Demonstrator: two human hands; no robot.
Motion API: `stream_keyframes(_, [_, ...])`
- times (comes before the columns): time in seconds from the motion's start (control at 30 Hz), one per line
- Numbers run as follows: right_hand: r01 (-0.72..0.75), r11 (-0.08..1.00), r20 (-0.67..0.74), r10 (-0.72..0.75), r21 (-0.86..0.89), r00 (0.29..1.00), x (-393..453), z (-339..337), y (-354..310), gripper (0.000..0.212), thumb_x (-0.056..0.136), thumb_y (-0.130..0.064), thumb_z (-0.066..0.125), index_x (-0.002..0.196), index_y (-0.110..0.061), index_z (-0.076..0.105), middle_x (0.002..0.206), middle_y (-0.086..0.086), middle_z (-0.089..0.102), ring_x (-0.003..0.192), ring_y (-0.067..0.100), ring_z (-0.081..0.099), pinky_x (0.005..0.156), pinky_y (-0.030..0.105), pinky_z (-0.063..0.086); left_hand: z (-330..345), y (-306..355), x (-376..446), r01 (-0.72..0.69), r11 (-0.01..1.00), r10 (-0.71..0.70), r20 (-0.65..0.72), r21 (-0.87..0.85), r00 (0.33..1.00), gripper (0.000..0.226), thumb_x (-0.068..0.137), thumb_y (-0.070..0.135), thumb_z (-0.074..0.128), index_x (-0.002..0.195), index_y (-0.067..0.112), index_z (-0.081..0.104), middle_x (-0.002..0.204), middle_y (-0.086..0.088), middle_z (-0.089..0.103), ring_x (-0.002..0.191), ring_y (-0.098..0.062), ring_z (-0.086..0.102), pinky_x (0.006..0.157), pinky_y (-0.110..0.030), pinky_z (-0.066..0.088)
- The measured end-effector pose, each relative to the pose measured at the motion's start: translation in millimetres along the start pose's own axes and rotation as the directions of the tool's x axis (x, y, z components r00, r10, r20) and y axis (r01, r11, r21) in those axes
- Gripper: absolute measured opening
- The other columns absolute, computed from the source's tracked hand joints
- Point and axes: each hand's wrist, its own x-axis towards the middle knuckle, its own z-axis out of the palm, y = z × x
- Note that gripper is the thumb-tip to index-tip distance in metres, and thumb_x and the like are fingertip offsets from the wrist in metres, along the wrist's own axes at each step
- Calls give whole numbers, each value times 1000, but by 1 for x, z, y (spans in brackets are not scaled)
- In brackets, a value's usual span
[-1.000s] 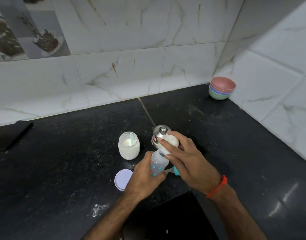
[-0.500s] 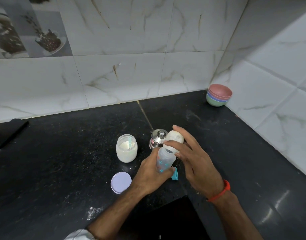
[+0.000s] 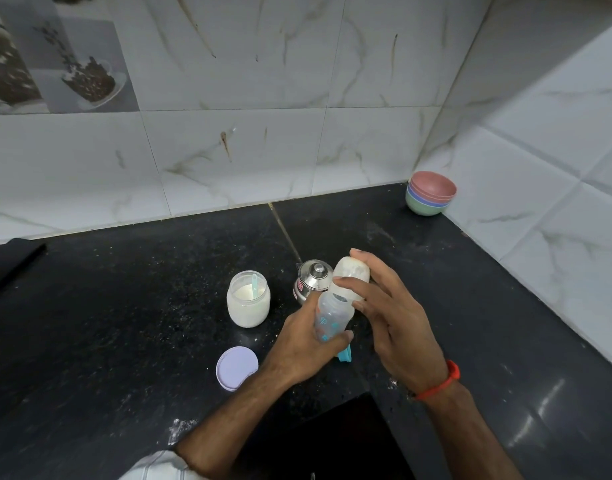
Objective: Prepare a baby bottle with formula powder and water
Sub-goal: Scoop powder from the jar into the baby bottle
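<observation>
Gripping the baby bottle (image 3: 333, 315) in the left hand (image 3: 304, 348), right hand (image 3: 391, 317) fingers curled round its cap (image 3: 350, 279), open powder jar (image 3: 248, 299) beside

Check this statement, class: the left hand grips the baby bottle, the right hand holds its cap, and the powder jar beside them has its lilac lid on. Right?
Not quite. In the head view the powder jar is open, and its lilac lid lies on the counter. The rest holds: left hand on the baby bottle, right hand on the cap.

White marble-look wall tiles (image 3: 249, 161) meet in a corner behind a black speckled countertop (image 3: 107, 306).
</observation>
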Motion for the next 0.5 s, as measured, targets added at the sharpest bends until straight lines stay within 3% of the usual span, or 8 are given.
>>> stream_keyframes(0.17, [-19,997,-21,21,68,1000,2,1,-4,44,108,-34,42,125,-3,68,151,21,44,139,31,50,107,40,50,-2,2,-1,-11,1000,11,7,-1,1000,69,86,31,81,143,32,41,120,25,52,117,-1,52,82,-4,41])
stream_keyframes(0.33, [-37,996,-36,40,79,999,4,2,-5,48,108,-40,40,125,-6,69,151,18,45,139,31,50,106,42,51,-2,3,2,-14,1000,14,16,7,1000,66,87,31,80,140,36,41,117,28,51,116,0,52,84,-5,40])
stream_keyframes(0.5, [-53,997,-62,57,64,996,2,3,-2,33,103,-21,51,124,-4,70,150,20,47,138,33,51,100,49,55,-1,5,1,2,1000,-2,17,21,1000,61,87,34,79,123,51,32,106,38,49,101,13,53,76,-2,40])
